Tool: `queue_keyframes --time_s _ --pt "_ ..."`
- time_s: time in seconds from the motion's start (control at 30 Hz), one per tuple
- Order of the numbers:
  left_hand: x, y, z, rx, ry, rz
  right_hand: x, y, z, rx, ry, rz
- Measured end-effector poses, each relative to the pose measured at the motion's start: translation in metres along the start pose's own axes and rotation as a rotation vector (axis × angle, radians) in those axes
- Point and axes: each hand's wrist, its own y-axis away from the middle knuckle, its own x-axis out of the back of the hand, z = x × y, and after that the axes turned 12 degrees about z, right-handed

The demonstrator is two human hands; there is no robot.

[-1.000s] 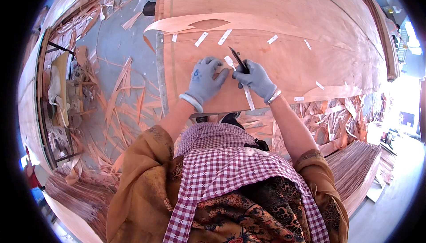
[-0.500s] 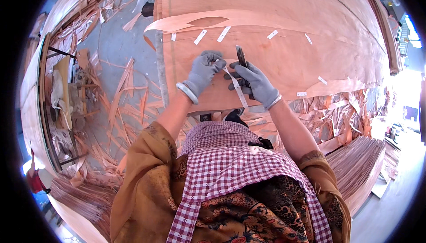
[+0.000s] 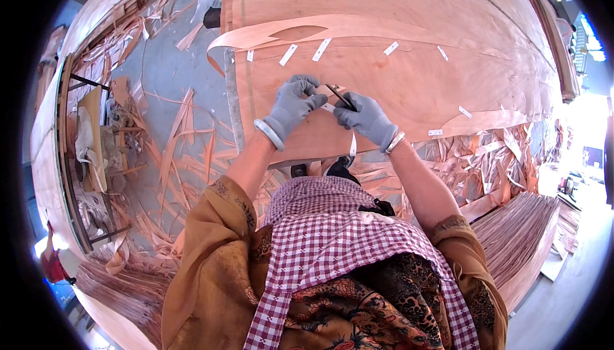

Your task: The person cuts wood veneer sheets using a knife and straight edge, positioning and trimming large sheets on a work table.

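Left hand, right hand close together, fingers curled

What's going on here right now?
The gloved left hand pinches a white tape strip; the gloved right hand holds a slim black tool, perhaps a knife, close beside it. Both are over a wood veneer sheet, where short white tape pieces lie scattered.
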Motion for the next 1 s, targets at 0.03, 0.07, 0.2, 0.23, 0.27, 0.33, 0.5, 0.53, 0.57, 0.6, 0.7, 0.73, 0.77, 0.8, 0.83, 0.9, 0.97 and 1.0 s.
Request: queue_keyframes --time_s 0.03,0.07,0.2,0.23,0.27,0.33,0.5,0.53,0.57,0.6,0.7,0.73,0.77,0.8,0.83,0.9,0.97,1.0 --pt "-0.001 -0.001 -0.001 -0.042 0.009 0.006 0.001 0.000 -0.001 -0.022 0.063 0.022" --pt "-0.001 -0.001 -0.001 -0.073 0.001 0.004 0.002 0.000 -0.004 0.012 0.115 0.024" --pt "-0.001 0.000 0.004 0.020 -0.087 -0.062 0.003 -0.004 -0.013 0.034 0.353 0.074" --pt "0.001 0.001 0.006 0.071 -0.049 -0.059 0.003 -0.005 -0.015 0.061 0.408 0.089" --pt "0.002 0.003 0.009 0.123 -0.010 -0.055 0.004 -0.006 -0.017 0.071 0.435 0.105" --pt "0.006 0.003 0.014 0.227 0.167 -0.044 0.008 -0.005 -0.018 0.133 0.519 0.132" --pt "0.012 0.000 0.020 0.283 0.505 -0.101 0.023 0.000 -0.019 -0.076 -0.017 -0.011" --pt "0.013 -0.001 0.020 0.224 0.380 -0.126 0.024 0.000 -0.020 -0.069 -0.032 -0.020" --pt "0.013 -0.002 0.019 0.146 0.267 -0.155 0.023 0.000 -0.021 -0.048 -0.057 -0.038" --pt "0.015 -0.002 0.019 0.055 0.140 -0.191 0.023 0.000 -0.022 -0.057 -0.064 -0.062" --pt "0.018 -0.003 0.017 -0.072 -0.008 -0.293 0.018 -0.001 -0.027 -0.057 -0.081 -0.146" --pt "0.018 -0.004 0.016 -0.104 0.004 -0.291 0.016 -0.002 -0.028 -0.066 -0.065 -0.164" --pt "0.018 -0.004 0.016 -0.136 0.015 -0.287 0.015 -0.002 -0.030 -0.075 -0.049 -0.183" --pt "0.018 -0.004 0.016 -0.136 -0.017 -0.284 0.014 -0.002 -0.030 -0.083 -0.006 -0.180" --pt "0.017 -0.004 0.017 -0.100 -0.009 -0.255 0.013 -0.003 -0.031 -0.092 0.037 -0.176" --pt "0.015 -0.001 0.017 0.035 -0.079 -0.198 0.013 -0.003 -0.029 -0.091 0.072 -0.169" --pt "0.013 0.002 0.017 0.018 -0.079 -0.163 0.013 -0.003 -0.026 -0.086 0.074 -0.156" --pt "0.012 0.002 0.017 0.010 -0.079 -0.144 0.012 -0.003 -0.024 -0.044 0.063 -0.148"
